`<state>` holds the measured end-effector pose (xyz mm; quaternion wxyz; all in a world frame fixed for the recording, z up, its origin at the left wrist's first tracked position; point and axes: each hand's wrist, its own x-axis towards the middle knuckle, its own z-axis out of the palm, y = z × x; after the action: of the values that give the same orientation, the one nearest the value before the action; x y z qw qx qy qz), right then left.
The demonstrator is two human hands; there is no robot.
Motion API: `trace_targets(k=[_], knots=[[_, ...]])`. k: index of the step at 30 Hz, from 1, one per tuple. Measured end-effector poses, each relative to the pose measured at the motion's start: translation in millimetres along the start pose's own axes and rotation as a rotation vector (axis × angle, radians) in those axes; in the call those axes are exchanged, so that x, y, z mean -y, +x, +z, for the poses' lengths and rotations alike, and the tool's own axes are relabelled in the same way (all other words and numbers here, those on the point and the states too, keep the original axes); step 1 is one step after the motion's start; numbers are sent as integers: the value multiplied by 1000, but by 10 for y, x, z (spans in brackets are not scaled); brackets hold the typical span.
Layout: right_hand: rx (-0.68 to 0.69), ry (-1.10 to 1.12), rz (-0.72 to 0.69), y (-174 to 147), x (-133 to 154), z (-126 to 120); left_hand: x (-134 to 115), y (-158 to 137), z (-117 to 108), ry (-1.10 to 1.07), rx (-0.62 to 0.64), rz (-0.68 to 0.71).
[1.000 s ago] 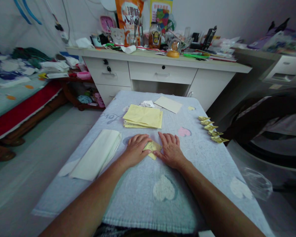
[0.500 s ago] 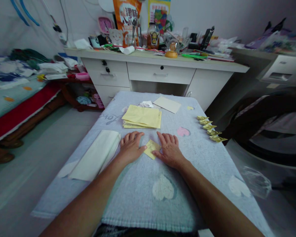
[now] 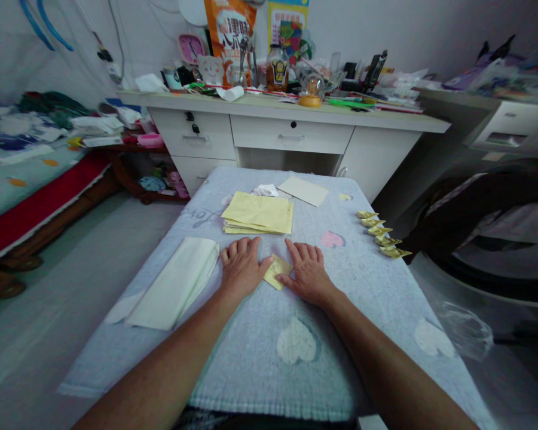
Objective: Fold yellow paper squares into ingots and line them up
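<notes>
A small folded square of yellow paper [image 3: 277,270] lies on the cloth-covered table between my two hands, one corner pointing toward me. My left hand [image 3: 243,264] rests flat with its fingers out, its thumb at the paper's left corner. On the other side my right hand [image 3: 308,269] lies palm down, fingers stretched, with its thumb on the paper's right part. Just beyond the hands sits a stack of yellow paper sheets [image 3: 257,212]. Several folded yellow paper pieces [image 3: 376,230] with pointed ends stand in a row near the right edge.
A folded pale cloth or paper [image 3: 177,283] lies left of my left hand. Behind the yellow stack are a crumpled white tissue [image 3: 265,190] and a pale card [image 3: 303,191]. A white desk [image 3: 291,131] crowded with items stands beyond, a washing machine [image 3: 488,131] at right.
My left hand has shifted slightly right, and its thumb now reaches a bit further over the paper's left corner. The right hand stays almost still.
</notes>
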<state>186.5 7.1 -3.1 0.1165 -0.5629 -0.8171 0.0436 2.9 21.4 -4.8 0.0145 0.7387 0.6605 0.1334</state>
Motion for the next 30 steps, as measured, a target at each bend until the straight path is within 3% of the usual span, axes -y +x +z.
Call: trace_targets(k=[12, 24, 27, 30], knots=[[-12, 21, 14, 4, 5, 12, -54, 61, 26, 1, -46, -41], [-110, 11, 172, 110, 107, 75, -71, 47, 33, -15, -51, -21], [-114, 66, 171, 104, 65, 59, -19, 70, 44, -89, -48, 10], [-83, 182, 77, 64, -20, 4, 80, 98, 28, -276, -30, 72]])
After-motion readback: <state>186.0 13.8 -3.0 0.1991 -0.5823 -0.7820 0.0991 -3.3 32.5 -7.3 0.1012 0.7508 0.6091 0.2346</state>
